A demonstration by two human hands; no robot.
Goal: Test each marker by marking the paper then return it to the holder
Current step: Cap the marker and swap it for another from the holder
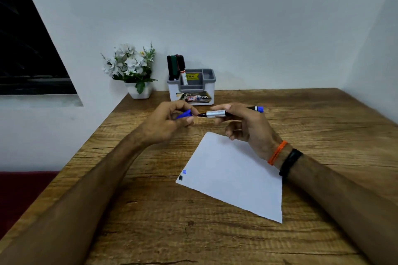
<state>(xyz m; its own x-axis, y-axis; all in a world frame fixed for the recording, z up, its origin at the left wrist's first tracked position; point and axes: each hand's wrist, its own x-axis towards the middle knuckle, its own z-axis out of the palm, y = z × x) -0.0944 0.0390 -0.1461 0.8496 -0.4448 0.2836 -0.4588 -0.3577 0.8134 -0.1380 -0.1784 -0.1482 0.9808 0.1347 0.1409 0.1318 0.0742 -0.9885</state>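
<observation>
A wood-grain surface [150,211] fills a corner of plain pale walls [237,17]. A dark window [25,54] sits in the left wall, a white-flowered potted plant [134,71] beside it. Dark red flooring [19,196] lies below.

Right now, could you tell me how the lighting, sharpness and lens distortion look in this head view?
Head view: light is dim, even and cool, with no glare on the paper; wide-angle bending slants the wall edges and spreads the forearms; the holder label is too soft to read; both hands, left hand and right hand, look slightly smeared.
</observation>
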